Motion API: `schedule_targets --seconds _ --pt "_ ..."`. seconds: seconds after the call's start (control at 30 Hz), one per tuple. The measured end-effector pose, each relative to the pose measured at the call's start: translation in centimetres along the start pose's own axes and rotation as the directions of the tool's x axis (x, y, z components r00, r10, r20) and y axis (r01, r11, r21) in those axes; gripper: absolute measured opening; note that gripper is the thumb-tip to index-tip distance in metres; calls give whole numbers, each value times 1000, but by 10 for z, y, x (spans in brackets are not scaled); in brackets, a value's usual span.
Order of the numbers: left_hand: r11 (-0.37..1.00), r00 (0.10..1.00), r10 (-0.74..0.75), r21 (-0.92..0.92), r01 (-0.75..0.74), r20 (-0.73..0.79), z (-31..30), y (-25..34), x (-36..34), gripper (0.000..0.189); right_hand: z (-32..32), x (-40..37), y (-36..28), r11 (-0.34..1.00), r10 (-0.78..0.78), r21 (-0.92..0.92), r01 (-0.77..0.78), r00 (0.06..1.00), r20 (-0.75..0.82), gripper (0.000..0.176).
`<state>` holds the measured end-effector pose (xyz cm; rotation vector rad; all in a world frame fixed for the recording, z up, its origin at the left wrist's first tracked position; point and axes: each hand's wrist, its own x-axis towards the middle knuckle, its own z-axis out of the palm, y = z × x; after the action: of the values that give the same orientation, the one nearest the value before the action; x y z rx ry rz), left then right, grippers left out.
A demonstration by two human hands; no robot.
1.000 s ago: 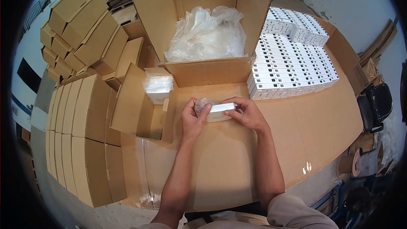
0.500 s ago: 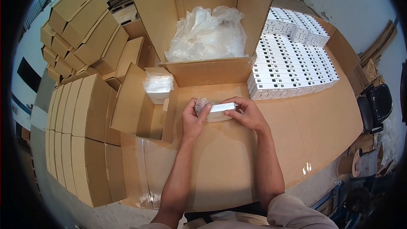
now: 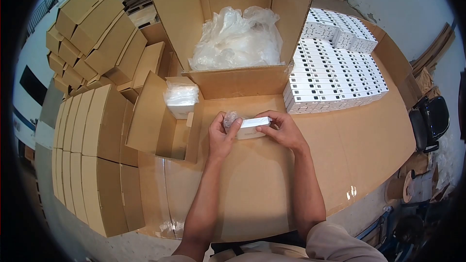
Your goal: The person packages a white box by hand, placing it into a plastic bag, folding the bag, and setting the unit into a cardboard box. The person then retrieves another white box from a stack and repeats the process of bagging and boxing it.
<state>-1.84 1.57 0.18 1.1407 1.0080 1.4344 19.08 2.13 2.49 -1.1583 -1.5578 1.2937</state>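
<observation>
A small white box (image 3: 252, 128) is held between my two hands above the cardboard-covered table (image 3: 257, 179). My left hand (image 3: 224, 133) grips its left end, where clear plastic wrap (image 3: 231, 118) bunches up beside the thumb. At the right end, my right hand (image 3: 281, 130) pinches the box between thumb and fingers. To the left of my hands stands an open brown carton (image 3: 158, 123), with white boxes in clear plastic (image 3: 182, 99) packed in its far end.
A large carton (image 3: 238, 83) full of clear plastic bags (image 3: 238, 41) stands behind my hands. Stacked white boxes (image 3: 335, 75) fill the back right. Brown cartons (image 3: 92, 155) are piled on the left. A black chair (image 3: 429, 121) stands at the right.
</observation>
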Motion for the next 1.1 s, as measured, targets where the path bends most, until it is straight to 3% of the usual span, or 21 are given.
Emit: schedule_targets --seconds 0.5,0.6,0.97,1.1 --pt "999 1000 -17 50 18 -13 -2 -1 0 17 4 0 -4 997 67 38 -68 998 11 27" --pt "999 1000 -8 49 8 -3 -2 -1 1 18 5 1 -1 999 1 52 -1 1000 -1 27" --pt "998 999 -44 43 44 2 -1 4 0 19 5 -2 -6 998 34 49 -34 999 8 26" --pt "1000 1000 7 21 -6 -10 -2 0 0 17 4 1 0 999 24 41 -24 1000 20 26"
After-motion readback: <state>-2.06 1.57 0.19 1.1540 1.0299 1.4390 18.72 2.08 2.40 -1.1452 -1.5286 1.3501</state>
